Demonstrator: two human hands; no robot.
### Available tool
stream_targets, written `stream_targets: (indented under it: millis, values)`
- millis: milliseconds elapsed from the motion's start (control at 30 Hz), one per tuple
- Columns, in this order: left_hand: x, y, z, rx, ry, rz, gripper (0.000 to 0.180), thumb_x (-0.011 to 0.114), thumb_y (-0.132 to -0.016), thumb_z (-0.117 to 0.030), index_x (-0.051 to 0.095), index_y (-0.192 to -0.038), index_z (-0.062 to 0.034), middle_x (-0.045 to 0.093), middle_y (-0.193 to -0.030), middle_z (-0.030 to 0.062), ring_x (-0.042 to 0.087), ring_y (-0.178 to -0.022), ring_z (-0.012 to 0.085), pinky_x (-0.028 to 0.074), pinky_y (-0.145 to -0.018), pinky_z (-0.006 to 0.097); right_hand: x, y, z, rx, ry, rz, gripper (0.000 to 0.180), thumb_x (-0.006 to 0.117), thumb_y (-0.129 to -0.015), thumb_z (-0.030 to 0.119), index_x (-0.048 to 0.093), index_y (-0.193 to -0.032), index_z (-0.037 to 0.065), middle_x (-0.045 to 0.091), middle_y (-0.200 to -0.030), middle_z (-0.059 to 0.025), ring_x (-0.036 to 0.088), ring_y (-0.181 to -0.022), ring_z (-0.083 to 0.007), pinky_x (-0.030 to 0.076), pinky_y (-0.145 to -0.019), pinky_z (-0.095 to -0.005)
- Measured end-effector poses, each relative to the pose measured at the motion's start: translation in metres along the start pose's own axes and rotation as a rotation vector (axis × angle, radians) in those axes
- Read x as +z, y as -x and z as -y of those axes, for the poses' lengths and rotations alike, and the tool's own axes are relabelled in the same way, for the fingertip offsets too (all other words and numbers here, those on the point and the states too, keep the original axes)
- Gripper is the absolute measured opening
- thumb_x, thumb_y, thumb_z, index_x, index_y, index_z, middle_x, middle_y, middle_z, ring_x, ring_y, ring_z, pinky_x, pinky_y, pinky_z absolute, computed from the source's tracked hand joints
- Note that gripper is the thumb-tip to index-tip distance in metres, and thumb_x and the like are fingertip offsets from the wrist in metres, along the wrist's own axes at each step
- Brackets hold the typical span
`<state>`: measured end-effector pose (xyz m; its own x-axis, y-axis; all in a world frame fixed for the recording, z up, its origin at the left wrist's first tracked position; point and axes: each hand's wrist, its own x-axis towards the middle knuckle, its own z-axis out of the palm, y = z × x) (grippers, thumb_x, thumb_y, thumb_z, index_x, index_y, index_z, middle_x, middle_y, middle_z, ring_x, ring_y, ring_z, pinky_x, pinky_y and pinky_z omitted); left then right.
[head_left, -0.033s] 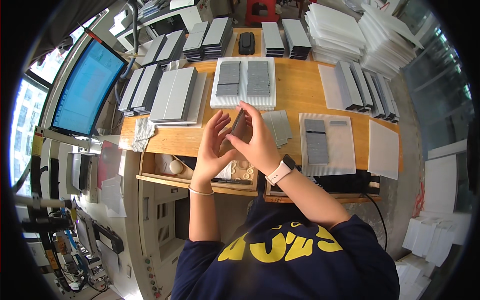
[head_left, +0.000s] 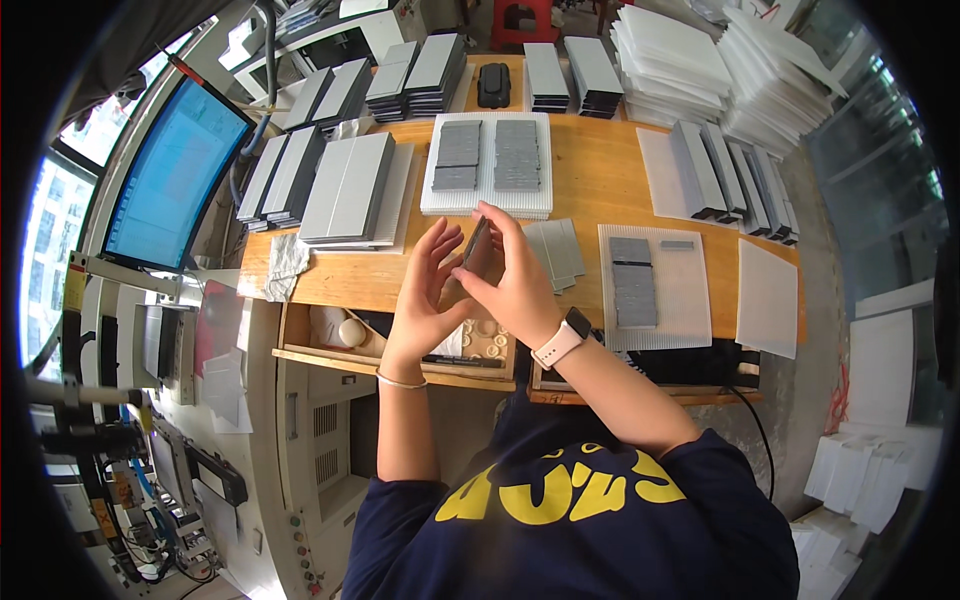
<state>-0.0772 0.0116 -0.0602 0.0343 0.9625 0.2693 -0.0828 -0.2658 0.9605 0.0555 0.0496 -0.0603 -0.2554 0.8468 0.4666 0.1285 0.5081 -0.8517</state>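
A thin dark grey rectangular plate [head_left: 477, 243] stands tilted on edge between my hands, over the front of the wooden table. My right hand [head_left: 518, 278] grips it, fingers at its upper end and thumb at its lower end. Close on its left side, my left hand [head_left: 425, 295] has its fingers apart and curved; whether a fingertip touches the plate I cannot tell. Just beyond, two rows of grey plates [head_left: 458, 157] lie on a white ribbed sheet stack [head_left: 485, 207]. Loose grey plates [head_left: 553, 250] lie to the right of my right hand.
On the right, another ribbed sheet [head_left: 680, 290] carries a row of grey plates [head_left: 632, 285]. Piles of grey slabs [head_left: 345, 190] line the table's left and back. Open drawers [head_left: 400, 365] jut out below the front edge. A monitor [head_left: 175, 170] stands left.
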Motion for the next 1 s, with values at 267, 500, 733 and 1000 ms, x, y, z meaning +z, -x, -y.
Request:
stream_targets:
  millis: [267,500,733,1000]
  values:
    - [0.004,-0.005,0.014,-0.044,-0.197,-0.052,0.082,0.067,-0.061,0.009,0.029,-0.132,-0.0081,0.041,-0.122,0.0130,0.043,-0.114,0.0238,0.042,-0.089,0.032,-0.001,0.002,0.005,-0.094,0.058,0.021,0.066,0.070,-0.063,0.006,0.038,-0.120,0.006,0.047,-0.117,-0.0125,0.048,-0.106,-0.0281,0.040,-0.090,-0.0351]
    - [0.002,-0.013,0.008,0.007,-0.325,0.002,0.072,0.065,-0.062,0.010,0.037,-0.127,-0.0055,0.047,-0.115,0.0131,0.052,-0.104,0.0231,0.046,-0.084,0.031,-0.001,0.004,0.006,0.034,-0.013,0.041,0.071,0.070,-0.062,0.002,0.034,-0.123,0.005,0.047,-0.118,-0.0148,0.049,-0.105,-0.0310,0.043,-0.087,-0.0364]
    - [-0.006,-0.014,0.006,-0.027,-0.238,0.042,0.078,0.065,-0.061,0.012,0.033,-0.130,-0.0061,0.046,-0.116,0.0107,0.049,-0.105,0.0194,0.043,-0.088,0.030,0.001,0.005,0.001,0.014,-0.012,0.016,0.078,0.074,-0.062,0.005,0.030,-0.127,0.007,0.050,-0.111,-0.0152,0.052,-0.102,-0.0273,0.044,-0.085,-0.0337]
    - [-0.002,0.002,0.009,-0.116,-0.240,-0.106,0.062,0.062,-0.060,0.014,0.044,-0.117,-0.0008,0.052,-0.108,0.0094,0.052,-0.101,0.0167,0.045,-0.084,0.028,-0.005,0.001,0.002,0.129,-0.004,0.102,0.081,0.077,-0.059,0.010,0.032,-0.126,0.007,0.053,-0.109,-0.0139,0.053,-0.101,-0.0262,0.044,-0.084,-0.0334]
